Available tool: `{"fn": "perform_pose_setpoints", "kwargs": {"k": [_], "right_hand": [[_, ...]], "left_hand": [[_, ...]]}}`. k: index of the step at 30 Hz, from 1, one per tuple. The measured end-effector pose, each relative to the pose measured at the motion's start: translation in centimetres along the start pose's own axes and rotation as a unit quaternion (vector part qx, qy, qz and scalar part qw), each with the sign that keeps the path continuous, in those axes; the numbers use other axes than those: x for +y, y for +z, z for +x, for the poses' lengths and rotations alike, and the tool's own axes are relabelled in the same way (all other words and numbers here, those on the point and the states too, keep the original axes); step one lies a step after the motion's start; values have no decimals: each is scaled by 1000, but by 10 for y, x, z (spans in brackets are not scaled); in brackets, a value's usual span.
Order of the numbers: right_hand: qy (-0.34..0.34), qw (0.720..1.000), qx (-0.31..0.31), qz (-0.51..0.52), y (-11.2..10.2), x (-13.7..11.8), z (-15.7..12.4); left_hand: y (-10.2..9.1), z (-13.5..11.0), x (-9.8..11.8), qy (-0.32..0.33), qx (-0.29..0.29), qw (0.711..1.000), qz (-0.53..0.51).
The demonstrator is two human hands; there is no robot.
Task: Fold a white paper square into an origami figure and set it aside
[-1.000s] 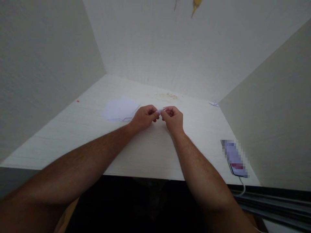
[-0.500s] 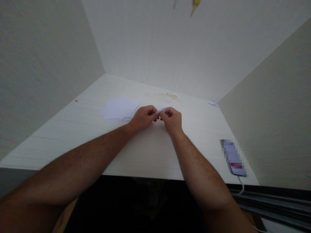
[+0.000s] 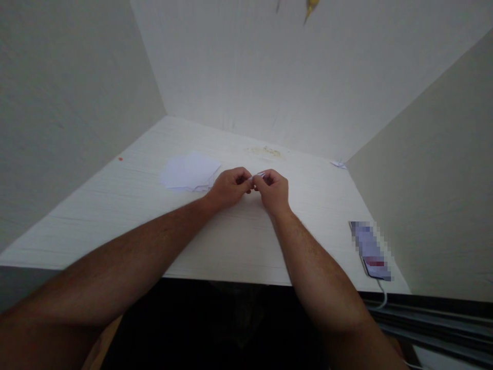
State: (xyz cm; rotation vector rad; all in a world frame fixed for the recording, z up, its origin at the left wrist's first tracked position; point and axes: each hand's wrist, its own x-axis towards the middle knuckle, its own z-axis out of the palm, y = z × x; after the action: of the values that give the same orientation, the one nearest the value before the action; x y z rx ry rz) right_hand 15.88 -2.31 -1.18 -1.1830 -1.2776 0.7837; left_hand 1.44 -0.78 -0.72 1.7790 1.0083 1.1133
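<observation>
Hands (image 3: 231, 187) (image 3: 275, 190) closer, pinched paper (image 3: 261, 174), pixelated phone (image 3: 368, 249)

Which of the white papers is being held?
The small piece pinched in the left hand and right hand, mostly hidden. The others lie on the table: loose sheets beside the left hand, and a scrap near the far right corner.
</observation>
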Motion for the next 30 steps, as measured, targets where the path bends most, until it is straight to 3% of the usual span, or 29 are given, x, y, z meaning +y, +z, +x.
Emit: {"fn": "perform_pose_setpoints", "kwargs": {"k": [17,22,30], "right_hand": [[30,997,-31,58,0,-6,-3],[32,998,-26,51,-1,-2,-1],[14,997,-9,73,0,-5,-1]], "left_hand": [[-3,0,9,-32,-6,995,-99],[-5,0,9,-40,6,997,-71],[-4,-2,7,8,17,999,-38]]}}
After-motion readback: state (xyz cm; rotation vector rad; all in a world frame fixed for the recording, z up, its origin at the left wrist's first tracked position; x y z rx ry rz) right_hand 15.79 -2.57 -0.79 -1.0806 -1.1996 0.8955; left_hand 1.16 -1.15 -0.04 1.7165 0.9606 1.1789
